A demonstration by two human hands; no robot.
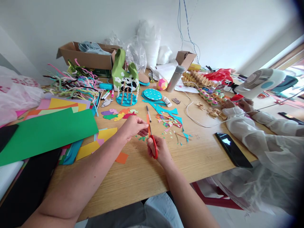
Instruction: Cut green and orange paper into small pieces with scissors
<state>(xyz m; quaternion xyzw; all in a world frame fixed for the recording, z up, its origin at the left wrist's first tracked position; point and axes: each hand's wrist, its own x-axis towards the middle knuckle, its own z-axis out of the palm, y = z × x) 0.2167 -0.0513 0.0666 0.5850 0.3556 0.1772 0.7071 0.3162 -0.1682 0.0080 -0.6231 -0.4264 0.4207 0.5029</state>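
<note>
Green sheet (49,134) far left, big, looks uncut, lying on other coloured stock. Next, yellow paper (111,134), smaller pieces, also spare. Paper fish (119,117) in mixed colours sit in a group behind the hands, outlines cut, so that batch looks done. Orange offcut (122,158) lies nearer the table edge. Left hand (135,126): fingertips pinching the orange strip (148,120), upright above the table, cutting apparently unfinished. Right hand (163,151): fingers closed round red-handled scissors (155,147), blades at the strip; can't tell blade gap. Scraps (169,120) scattered right, blue ones included; not cleared.
</note>
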